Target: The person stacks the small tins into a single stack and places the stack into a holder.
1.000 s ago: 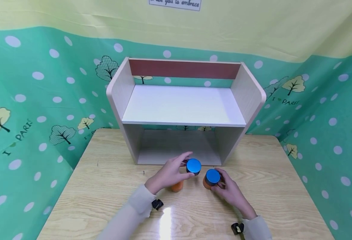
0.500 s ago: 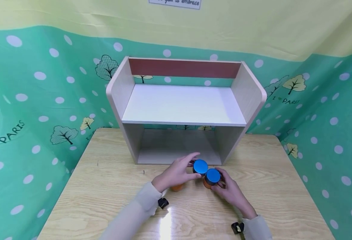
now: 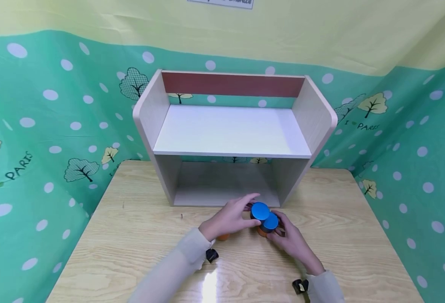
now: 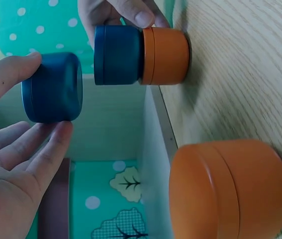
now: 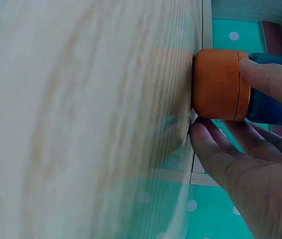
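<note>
My left hand (image 3: 230, 219) pinches a round blue jar (image 4: 53, 87) between thumb and fingertips, off the table. In the head view this jar overlaps a second blue jar (image 3: 271, 222), which stands on an orange jar (image 4: 168, 56). A gap shows between the two blue jars in the left wrist view. Low on that stack, my right hand (image 3: 291, 240) grips the orange jar, its thumb against the lid and fingers at the side. Another orange jar (image 4: 230, 191) stands on the table, mostly hidden under my left hand in the head view.
Behind the hands stands a two-tier shelf (image 3: 231, 130) with pale side panels and a dark red back bar. The wooden table (image 3: 131, 235) reaches a printed green curtain (image 3: 48, 118) at the back and sides.
My left hand has carried its blue jar to the right, from beside the stack until it overlaps the stacked blue jar in the head view. My right hand has stayed on the stack.
</note>
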A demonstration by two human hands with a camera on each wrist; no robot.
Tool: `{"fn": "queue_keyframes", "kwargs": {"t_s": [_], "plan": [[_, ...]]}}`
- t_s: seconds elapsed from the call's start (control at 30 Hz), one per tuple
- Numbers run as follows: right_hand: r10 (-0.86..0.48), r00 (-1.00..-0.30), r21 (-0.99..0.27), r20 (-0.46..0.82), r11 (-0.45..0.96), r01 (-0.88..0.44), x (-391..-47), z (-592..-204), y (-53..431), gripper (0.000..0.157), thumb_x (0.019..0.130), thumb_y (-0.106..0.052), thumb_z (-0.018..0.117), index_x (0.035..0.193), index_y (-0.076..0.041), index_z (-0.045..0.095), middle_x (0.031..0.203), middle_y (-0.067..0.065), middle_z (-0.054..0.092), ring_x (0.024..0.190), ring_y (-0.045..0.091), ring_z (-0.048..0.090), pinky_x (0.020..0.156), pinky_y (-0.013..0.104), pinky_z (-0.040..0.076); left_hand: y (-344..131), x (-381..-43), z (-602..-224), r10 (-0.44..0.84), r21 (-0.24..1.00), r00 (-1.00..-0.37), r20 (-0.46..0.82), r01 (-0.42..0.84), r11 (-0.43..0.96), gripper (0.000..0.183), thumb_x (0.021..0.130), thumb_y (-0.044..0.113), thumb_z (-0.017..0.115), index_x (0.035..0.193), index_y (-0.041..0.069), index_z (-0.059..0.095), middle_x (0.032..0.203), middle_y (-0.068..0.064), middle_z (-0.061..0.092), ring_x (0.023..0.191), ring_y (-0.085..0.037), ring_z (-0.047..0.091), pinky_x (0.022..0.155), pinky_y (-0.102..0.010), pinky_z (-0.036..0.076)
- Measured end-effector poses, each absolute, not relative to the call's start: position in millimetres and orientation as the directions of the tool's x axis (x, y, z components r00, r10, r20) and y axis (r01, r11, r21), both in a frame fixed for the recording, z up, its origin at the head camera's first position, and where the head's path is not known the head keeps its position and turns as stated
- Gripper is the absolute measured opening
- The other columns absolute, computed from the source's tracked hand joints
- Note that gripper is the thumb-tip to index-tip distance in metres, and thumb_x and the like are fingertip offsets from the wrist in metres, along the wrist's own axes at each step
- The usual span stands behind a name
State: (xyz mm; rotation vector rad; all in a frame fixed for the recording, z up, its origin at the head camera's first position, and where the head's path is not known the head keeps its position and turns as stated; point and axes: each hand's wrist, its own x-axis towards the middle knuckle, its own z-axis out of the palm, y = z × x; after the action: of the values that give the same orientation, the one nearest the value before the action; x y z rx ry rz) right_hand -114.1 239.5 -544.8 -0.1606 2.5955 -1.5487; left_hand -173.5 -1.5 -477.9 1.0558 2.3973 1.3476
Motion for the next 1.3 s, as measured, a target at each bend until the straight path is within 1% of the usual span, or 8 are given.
{"fn": "queue_keyframes", "kwargs": {"t_s": [0.17,0.3,0.33,0.6,0.83,1.07,1.2,1.3], "plan": [[-0.161,-0.986,-0.888,-0.044,0.458,-0.035,-114.2,-543.8,240.3,0.070,0.088,-0.006,0.077,0.148,-0.013,0.041,0.147,0.022,0.045,0.126,0.043,0.053,0.100,0.051,0.048,4.2,-174.7,-479.9,0.679,0.812,-0.715,0.166,0.490,0.317,0.075,0.092,0.032,0.075,0.154,0.014,0.036,0.143,-0.006,0.053,0.119,-0.012,0.059,0.098,-0.033,0.052],[-0.181,-0.983,-0.894,-0.031,0.446,-0.054,-114.7,-543.5,241.4,0.070,0.089,-0.007,0.077,0.149,-0.011,0.040,0.147,0.023,0.045,0.128,0.043,0.051,0.101,0.051,0.048,8.7,-174.8,-481.3,0.685,0.811,-0.710,0.161,0.491,0.318,0.075,0.092,0.033,0.075,0.154,0.015,0.036,0.142,-0.007,0.054,0.118,-0.010,0.059,0.098,-0.031,0.052],[-0.186,-0.982,-0.896,-0.028,0.440,-0.058,-115.0,-543.7,241.8,0.070,0.089,-0.008,0.076,0.149,-0.010,0.040,0.147,0.023,0.045,0.129,0.042,0.050,0.101,0.051,0.047,9.8,-174.7,-481.2,0.687,0.815,-0.709,0.160,0.487,0.312,0.075,0.092,0.032,0.075,0.154,0.015,0.036,0.141,-0.007,0.055,0.118,-0.010,0.059,0.098,-0.032,0.052],[-0.204,-0.979,-0.905,-0.027,0.420,-0.063,-116.3,-545.6,242.8,0.069,0.091,-0.006,0.075,0.149,-0.005,0.037,0.146,0.024,0.045,0.133,0.041,0.046,0.103,0.051,0.045,19.5,-174.0,-482.4,0.698,0.797,-0.695,0.174,0.516,0.315,0.075,0.091,0.034,0.076,0.153,0.016,0.038,0.139,-0.005,0.057,0.118,-0.009,0.059,0.097,-0.022,0.049],[-0.195,-0.981,-0.884,-0.017,0.462,-0.077,-115.6,-547.0,243.4,0.071,0.090,-0.006,0.075,0.149,-0.004,0.037,0.149,0.023,0.043,0.132,0.042,0.047,0.103,0.051,0.045,25.8,-173.7,-485.9,0.715,0.746,-0.670,0.201,0.577,0.332,0.076,0.091,0.036,0.075,0.153,0.014,0.037,0.138,-0.004,0.058,0.119,-0.008,0.058,0.099,-0.023,0.048],[-0.199,-0.980,-0.879,-0.019,0.471,-0.079,-114.5,-546.0,243.1,0.069,0.091,-0.006,0.073,0.150,-0.005,0.036,0.150,0.022,0.042,0.133,0.043,0.045,0.103,0.053,0.045,28.1,-171.8,-488.7,0.717,0.758,-0.669,0.194,0.566,0.323,0.075,0.092,0.035,0.075,0.154,0.017,0.037,0.137,-0.003,0.059,0.118,-0.007,0.058,0.099,-0.024,0.047],[-0.183,-0.983,-0.872,-0.019,0.483,-0.073,-113.3,-544.9,242.6,0.070,0.090,-0.004,0.074,0.150,-0.004,0.036,0.149,0.022,0.044,0.130,0.043,0.049,0.103,0.054,0.045,29.4,-171.6,-490.0,0.719,0.754,-0.666,0.197,0.572,0.323,0.074,0.092,0.035,0.074,0.154,0.017,0.037,0.137,-0.001,0.058,0.118,-0.007,0.058,0.099,-0.023,0.048],[-0.175,-0.984,-0.868,-0.015,0.491,-0.074,-113.3,-544.9,242.1,0.071,0.090,-0.003,0.074,0.150,-0.004,0.036,0.148,0.022,0.045,0.128,0.042,0.051,0.102,0.053,0.046,29.7,-172.1,-490.6,0.720,0.750,-0.666,0.197,0.576,0.327,0.074,0.092,0.035,0.074,0.154,0.017,0.036,0.140,-0.004,0.057,0.119,-0.008,0.057,0.100,-0.024,0.048]]}}
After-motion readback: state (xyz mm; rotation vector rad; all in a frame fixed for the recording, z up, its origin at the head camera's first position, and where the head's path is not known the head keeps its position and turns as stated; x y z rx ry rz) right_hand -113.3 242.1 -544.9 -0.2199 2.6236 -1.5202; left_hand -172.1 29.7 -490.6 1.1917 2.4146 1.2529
